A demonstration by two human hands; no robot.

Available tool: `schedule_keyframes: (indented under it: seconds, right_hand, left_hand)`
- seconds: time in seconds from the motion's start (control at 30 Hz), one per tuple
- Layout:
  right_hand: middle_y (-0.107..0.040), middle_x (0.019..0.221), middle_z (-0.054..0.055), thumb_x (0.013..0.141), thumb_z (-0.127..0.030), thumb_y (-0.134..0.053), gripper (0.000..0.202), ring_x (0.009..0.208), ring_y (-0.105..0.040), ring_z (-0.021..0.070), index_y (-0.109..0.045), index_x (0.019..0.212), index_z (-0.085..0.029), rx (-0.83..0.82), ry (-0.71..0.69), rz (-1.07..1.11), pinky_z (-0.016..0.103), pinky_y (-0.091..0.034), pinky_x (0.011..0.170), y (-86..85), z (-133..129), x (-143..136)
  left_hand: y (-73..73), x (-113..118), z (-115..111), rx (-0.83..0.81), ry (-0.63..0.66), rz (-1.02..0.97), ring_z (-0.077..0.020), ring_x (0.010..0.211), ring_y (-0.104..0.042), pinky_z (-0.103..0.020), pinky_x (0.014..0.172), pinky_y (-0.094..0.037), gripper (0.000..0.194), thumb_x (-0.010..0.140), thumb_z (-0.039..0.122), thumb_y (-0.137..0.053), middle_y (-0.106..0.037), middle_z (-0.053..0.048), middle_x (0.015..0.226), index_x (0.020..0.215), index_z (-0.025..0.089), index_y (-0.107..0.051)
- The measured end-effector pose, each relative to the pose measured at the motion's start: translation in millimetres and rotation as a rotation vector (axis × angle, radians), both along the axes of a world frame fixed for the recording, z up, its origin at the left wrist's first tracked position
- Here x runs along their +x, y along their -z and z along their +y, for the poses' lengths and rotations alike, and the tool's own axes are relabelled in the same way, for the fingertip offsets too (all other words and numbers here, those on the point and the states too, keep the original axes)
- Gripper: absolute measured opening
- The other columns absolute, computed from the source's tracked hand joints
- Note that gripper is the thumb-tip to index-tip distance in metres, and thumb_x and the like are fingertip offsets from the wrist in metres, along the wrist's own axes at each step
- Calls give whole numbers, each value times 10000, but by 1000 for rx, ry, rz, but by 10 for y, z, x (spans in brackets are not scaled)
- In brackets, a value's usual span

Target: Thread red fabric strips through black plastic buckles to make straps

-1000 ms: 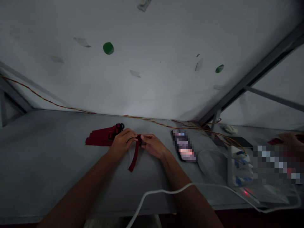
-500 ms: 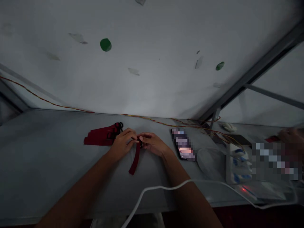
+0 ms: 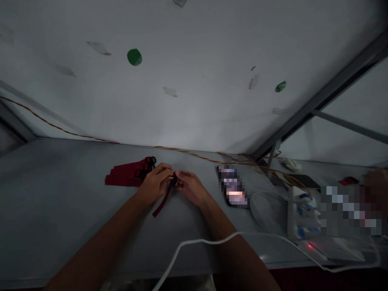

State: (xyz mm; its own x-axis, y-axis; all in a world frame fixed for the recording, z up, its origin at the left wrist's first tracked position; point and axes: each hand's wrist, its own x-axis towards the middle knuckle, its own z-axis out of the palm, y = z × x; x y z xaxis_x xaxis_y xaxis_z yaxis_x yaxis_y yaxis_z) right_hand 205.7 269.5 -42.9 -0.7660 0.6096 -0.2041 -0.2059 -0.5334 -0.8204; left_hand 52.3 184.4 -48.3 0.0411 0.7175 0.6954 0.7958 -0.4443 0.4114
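Both hands meet above the grey table near the middle of the view. My left hand (image 3: pixel 156 184) pinches the upper end of a red strap (image 3: pixel 165 200), whose free end hangs down to the left. My right hand (image 3: pixel 190 186) grips the same end from the other side, around a small dark piece that the fingers mostly hide. Just left of my left hand lies a stack of red straps (image 3: pixel 123 173) with black buckles (image 3: pixel 150 161).
A phone (image 3: pixel 233 186) lies right of my hands. Farther right are a white power strip (image 3: pixel 294 212) with plugs, and another person's hand (image 3: pixel 376 178) by a red piece (image 3: pixel 348 181). A white cable (image 3: pixel 209 241) crosses in front over my right forearm.
The strap's free end has swung to the left, and my right hand has shifted slightly left. At the far right, the red piece now lies apart from the other person's hand.
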Motion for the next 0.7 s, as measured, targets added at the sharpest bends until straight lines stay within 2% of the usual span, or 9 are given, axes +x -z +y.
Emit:
schedule_keyframes:
  seconds: [0.17,0.27,0.37,0.5,0.57,0.63,0.7]
  right_hand:
    - [-609,707,-4,629,-456,-865,402,620,-518,85,-657,782,-148,-75,127,0,218,-348,550,-1,-62,-23]
    - [-628,739,-5,639,-457,-869,430,615,-528,91,-647,872,-172,-84,95,-11,222,-324,540,-54,-68,6]
    - [-659,789,3,643,-391,-881,473,633,-534,97,-663,1012,-191,20,44,-38,226,-303,546,-98,-41,41]
    - [-647,749,9,657,-371,-851,331,670,-515,103,-737,875,-150,168,157,-83,246,-334,603,-70,52,58]
    - [-669,786,17,651,-352,-843,303,690,-519,107,-762,865,-153,200,174,-95,258,-360,651,-37,102,59]
    - [-691,821,20,646,-329,-838,291,692,-522,106,-773,878,-167,216,175,-98,265,-369,680,-15,138,62]
    - [-703,827,20,648,-313,-827,269,685,-522,106,-779,875,-176,240,183,-100,268,-371,687,-12,157,72]
  left_hand:
    - [33,67,29,7,-55,42,-144,977,-625,-269,885,-531,245,917,19,-465,-577,-73,1141,1049,193,-577]
    - [10,91,12,23,-99,23,-154,1032,-632,-284,916,-530,243,922,20,-447,-568,-95,1229,1046,188,-570]
    - [-24,86,-18,15,-122,-6,-172,1145,-609,-312,995,-508,190,933,55,-464,-571,-101,1292,1025,193,-557]
    - [-29,76,-11,-33,-99,-35,-202,1279,-550,-352,1059,-473,63,956,139,-500,-524,-120,1428,964,192,-534]
    - [-11,77,10,-50,-68,-86,-204,1292,-548,-365,1076,-462,53,970,170,-497,-564,-117,1397,951,194,-540]
    - [9,79,27,-64,-63,-165,-197,1229,-594,-355,1025,-501,77,973,206,-511,-618,-109,1324,1031,197,-560]
    - [22,78,33,-103,-93,-223,-193,1156,-636,-341,947,-544,237,970,233,-524,-634,-107,1300,1203,200,-547]
